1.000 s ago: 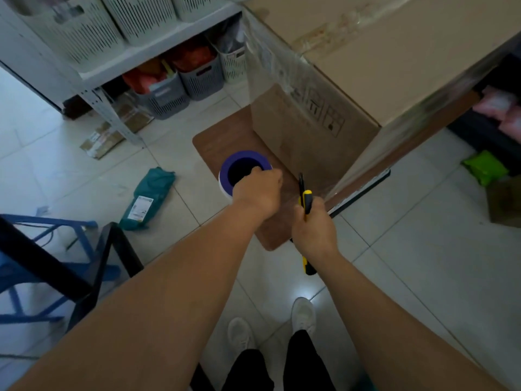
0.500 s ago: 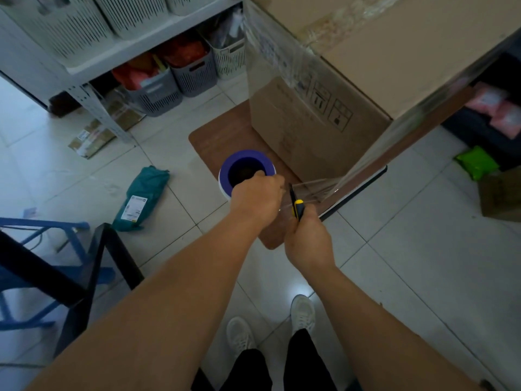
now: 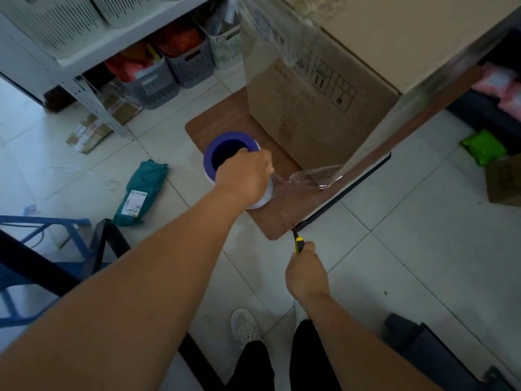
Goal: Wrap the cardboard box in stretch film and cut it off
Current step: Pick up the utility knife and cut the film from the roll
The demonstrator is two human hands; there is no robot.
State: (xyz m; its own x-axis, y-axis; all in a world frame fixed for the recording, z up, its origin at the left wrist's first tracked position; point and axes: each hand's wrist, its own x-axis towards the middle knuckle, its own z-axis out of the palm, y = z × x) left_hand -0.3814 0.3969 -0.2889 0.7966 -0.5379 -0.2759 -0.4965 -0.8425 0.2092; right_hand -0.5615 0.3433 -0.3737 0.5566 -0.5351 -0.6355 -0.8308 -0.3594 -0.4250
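- A large cardboard box (image 3: 324, 114) stands on a brown wooden board (image 3: 225, 119) set over a pale tiled floor (image 3: 423, 235); the box is the landmark for every place given below.
- Clear stretch film (image 3: 270, 38) clings to the upper part of the box's near faces; the lower part of the face with printed symbols looks bare.
- A band of the film runs down the box's near right corner and bunches into a crumpled tail (image 3: 307, 177) just off the box's bottom near corner.
- The film roll (image 3: 225, 153), white with a purple core, stands upright just left of the box's near corner, over the board.
- The left hand (image 3: 244, 176) clasps the roll from above, fingers curled round its far side. The film tail reaches from the roll, right beside this hand, across to the box corner.
- The right hand (image 3: 307, 273) is closed round a yellow and black knife (image 3: 297, 241), below the box and past the board's near edge. The knife tip points up toward the board and is well apart from the film tail.
- A teal parcel (image 3: 141, 193) with a white label lies on the floor well to the left of the box.
- Grey and white baskets (image 3: 186, 66) sit under a white shelf (image 3: 84, 52) behind and left of the box.
- A green packet (image 3: 483, 146) lies on the floor to the right of the box.
- The person's white shoes (image 3: 244, 327) stand on the tiles, below the box.
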